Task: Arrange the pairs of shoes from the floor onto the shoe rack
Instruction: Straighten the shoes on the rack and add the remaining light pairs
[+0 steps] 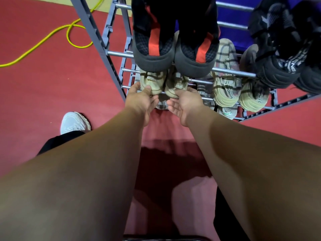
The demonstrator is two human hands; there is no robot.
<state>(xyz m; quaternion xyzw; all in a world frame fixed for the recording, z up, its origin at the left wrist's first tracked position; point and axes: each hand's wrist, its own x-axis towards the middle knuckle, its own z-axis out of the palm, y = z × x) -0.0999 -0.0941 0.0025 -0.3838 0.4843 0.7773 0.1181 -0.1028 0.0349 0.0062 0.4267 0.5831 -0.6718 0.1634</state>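
On the middle tier of the shoe rack (116, 54) sit two pairs: the near beige pair (151, 81) and a second beige pair (225, 92). Above stand a black-and-red pair (154, 49) and a black pair (276, 70). The left hand (141, 100) and the right hand (182, 103) each grip one heel of the near beige pair.

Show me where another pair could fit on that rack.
Top tier: bare bars between the black-and-red pair and the black pair. One tier down, only a narrow gap between the beige pair, held by the left hand and right hand, and the second beige pair. Red floor left of the rack is open, bar a yellow cable.
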